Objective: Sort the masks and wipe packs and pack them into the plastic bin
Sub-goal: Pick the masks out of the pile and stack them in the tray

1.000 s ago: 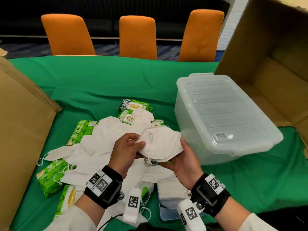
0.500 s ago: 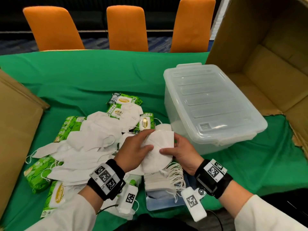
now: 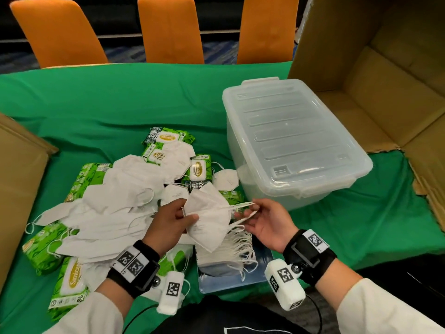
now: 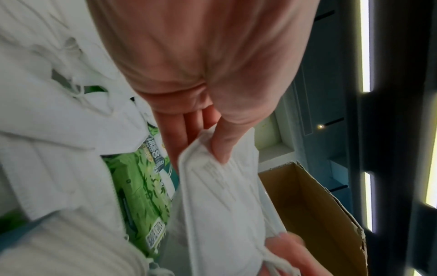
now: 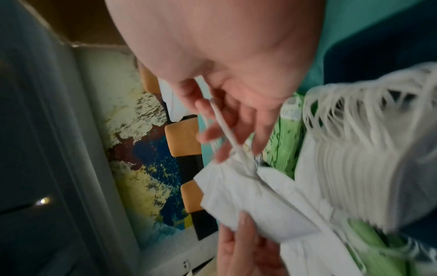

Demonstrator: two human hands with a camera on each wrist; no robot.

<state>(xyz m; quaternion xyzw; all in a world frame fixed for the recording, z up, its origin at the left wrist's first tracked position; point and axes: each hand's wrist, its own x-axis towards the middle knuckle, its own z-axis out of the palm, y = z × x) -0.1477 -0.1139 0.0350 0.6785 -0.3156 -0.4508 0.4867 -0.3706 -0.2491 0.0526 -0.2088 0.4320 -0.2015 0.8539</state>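
head, mask: a folded white mask [image 3: 207, 220] is held up in the air over the table [image 3: 120, 100], just above the neat mask stack [image 3: 224, 251] at 6 o'clock
head, left hand: the left hand [image 3: 168, 222] pinches the mask's left edge, thumb on top
head, right hand: the right hand [image 3: 267, 225] has the ear loop [image 3: 240, 207] pulled out toward 3 o'clock, fingers loosely curled around it
head, bin: the plastic bin [image 3: 289, 145] sits at 2 o'clock from the hands, lid on
head, pile: messy loose masks [image 3: 115, 208] at 9 o'clock, with green wipe packs [image 3: 72, 283] poking out under and around them
head, extras: cardboard boxes [image 3: 385, 80] on both sides, orange chairs [image 3: 168, 27] at 12 o'clock
left wrist, grip: thumb and fingers [image 4: 220, 143] clamp the mask's top corner; a wipe pack [image 4: 141, 196] lies below at 7 o'clock
right wrist, grip: pretty blurry, but the loop [image 5: 224, 128] runs across the curled fingers [image 5: 212, 134]; the mask stack [image 5: 369, 168] is at 3 o'clock
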